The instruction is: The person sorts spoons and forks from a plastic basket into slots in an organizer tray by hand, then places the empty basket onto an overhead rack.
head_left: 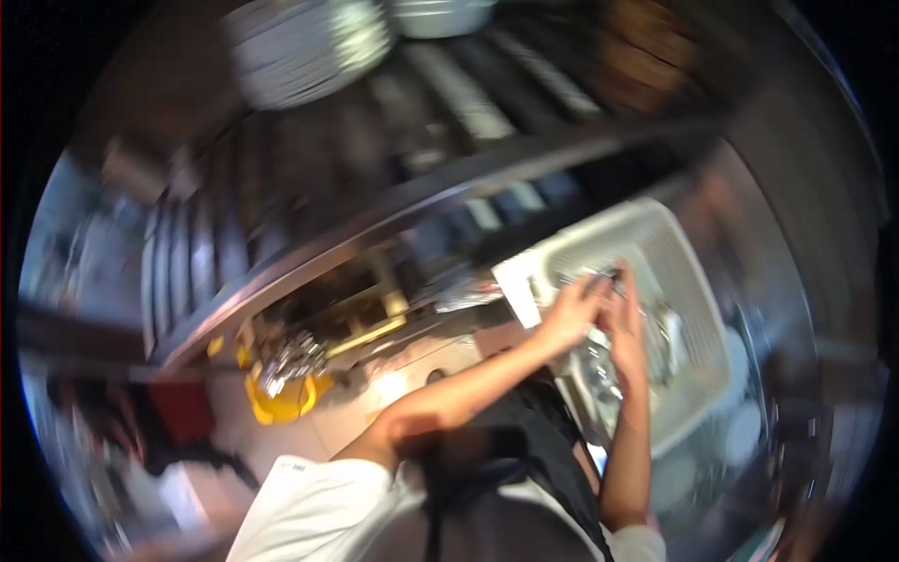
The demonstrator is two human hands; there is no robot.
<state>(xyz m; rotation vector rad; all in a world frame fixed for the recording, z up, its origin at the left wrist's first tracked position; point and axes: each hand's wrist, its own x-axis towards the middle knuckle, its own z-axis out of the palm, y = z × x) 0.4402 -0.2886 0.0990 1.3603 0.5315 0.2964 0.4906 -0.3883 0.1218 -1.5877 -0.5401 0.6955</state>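
My left hand (571, 311) reaches over a pale plastic tub (709, 328) at the right of the head view. Its fingers are bent around something dark and thin that is too blurred to name. Close beside it, fingertips near the left hand's, my right hand (629, 337) points away from me with its fingers stretched out. Shiny metal pieces (601, 370), probably cutlery, lie in the tub below both hands. More pale and shiny items (670, 337) are at the right of my right hand, smeared by motion.
A dark slatted metal shelf (440, 173) crosses ahead, with stacked white plates (304, 51) and a white bowl (440, 14). A yellow container (281, 405) with crumpled shiny material stands low at left. White round dishes (743, 433) are beside the tub.
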